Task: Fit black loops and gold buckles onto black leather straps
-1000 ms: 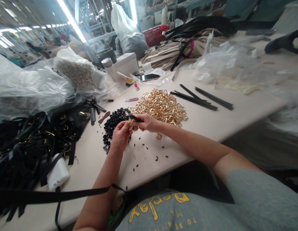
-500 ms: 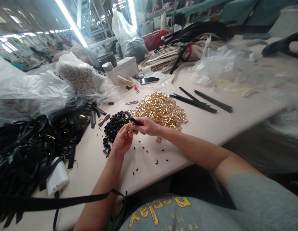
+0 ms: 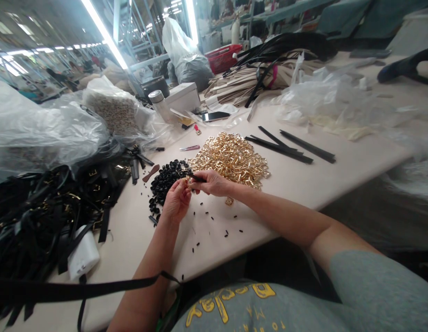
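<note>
Both hands meet over the table, just in front of two piles. My left hand point(image 3: 178, 198) is closed, its thumb and fingertips pinching a small gold buckle point(image 3: 188, 181). In my right hand point(image 3: 210, 182) a short black strap point(image 3: 197, 177) is gripped, its end close to the buckle. Whether the strap passes through the buckle is hidden by the fingers. Behind my right hand spreads a heap of gold buckles point(image 3: 231, 157). A pile of black loops point(image 3: 167, 180) lies beside my left hand. One loose buckle point(image 3: 229, 201) rests below my right wrist.
Black strips point(image 3: 307, 146) lie to the right on the pale table point(image 3: 283, 184). Tangled black straps with buckles point(image 3: 89, 198) and a white power bank point(image 3: 83, 253) are at left. Behind stand a flask point(image 3: 158, 103), a phone point(image 3: 216, 116) and plastic bags point(image 3: 110, 103). Small black scraps dot the front.
The hands stay together at nearly the same spot; the fingers have shifted slightly around the buckle and strap. The whole view has moved a little.
</note>
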A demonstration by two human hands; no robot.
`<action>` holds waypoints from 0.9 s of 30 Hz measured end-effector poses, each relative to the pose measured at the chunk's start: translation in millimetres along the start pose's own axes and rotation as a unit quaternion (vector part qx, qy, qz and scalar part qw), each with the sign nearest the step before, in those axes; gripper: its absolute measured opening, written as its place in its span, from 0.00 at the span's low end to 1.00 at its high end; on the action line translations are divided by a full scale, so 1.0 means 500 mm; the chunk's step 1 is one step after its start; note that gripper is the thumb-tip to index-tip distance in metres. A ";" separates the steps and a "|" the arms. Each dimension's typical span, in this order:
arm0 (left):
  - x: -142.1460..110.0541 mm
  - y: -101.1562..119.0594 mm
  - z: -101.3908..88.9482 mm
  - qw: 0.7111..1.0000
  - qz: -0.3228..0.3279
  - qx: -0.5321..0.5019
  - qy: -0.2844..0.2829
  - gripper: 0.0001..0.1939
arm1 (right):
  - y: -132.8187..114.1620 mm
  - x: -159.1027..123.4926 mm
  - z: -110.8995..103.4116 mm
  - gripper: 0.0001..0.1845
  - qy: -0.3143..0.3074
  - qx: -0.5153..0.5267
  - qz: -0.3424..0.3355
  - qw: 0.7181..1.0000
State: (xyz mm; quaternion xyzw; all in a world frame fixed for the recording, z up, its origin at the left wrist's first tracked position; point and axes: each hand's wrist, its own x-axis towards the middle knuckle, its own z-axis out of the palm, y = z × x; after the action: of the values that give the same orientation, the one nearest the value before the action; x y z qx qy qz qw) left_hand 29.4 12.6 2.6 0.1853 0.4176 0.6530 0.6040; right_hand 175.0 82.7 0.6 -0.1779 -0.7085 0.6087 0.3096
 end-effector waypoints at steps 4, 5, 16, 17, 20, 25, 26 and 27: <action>-0.006 0.002 0.007 0.995 0.067 0.069 0.013 0.18 | -0.002 0.000 -0.001 0.13 0.011 -0.004 0.007 1.000; -0.008 0.003 0.008 0.993 0.086 0.085 0.010 0.18 | -0.003 0.000 -0.001 0.13 0.012 0.004 0.011 1.000; -0.010 -0.001 0.003 0.999 -0.014 0.031 -0.024 0.16 | -0.008 -0.002 0.000 0.18 -0.015 0.079 0.038 0.996; -0.010 -0.001 0.003 0.999 -0.022 0.019 -0.019 0.15 | -0.006 -0.002 0.001 0.17 -0.002 0.044 0.012 0.999; -0.011 -0.001 0.004 1.000 -0.029 0.002 -0.004 0.13 | -0.004 -0.004 0.000 0.14 0.042 -0.115 -0.080 0.989; -0.008 -0.003 0.000 0.999 -0.004 0.024 0.023 0.14 | -0.011 -0.012 -0.003 0.11 0.069 -0.318 -0.140 0.935; -0.008 -0.003 0.000 0.999 -0.003 0.028 0.023 0.14 | -0.011 -0.012 -0.003 0.11 0.069 -0.318 -0.137 0.936; -0.008 -0.004 -0.001 0.999 -0.004 0.030 0.022 0.13 | -0.009 -0.012 -0.002 0.10 0.066 -0.304 -0.131 0.941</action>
State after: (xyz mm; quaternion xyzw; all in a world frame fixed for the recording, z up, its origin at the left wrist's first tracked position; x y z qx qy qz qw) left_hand 31.0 8.7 2.1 0.1875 0.4508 0.6414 0.5917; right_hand 180.8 78.9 3.9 -0.2089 -0.8547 0.3052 0.3642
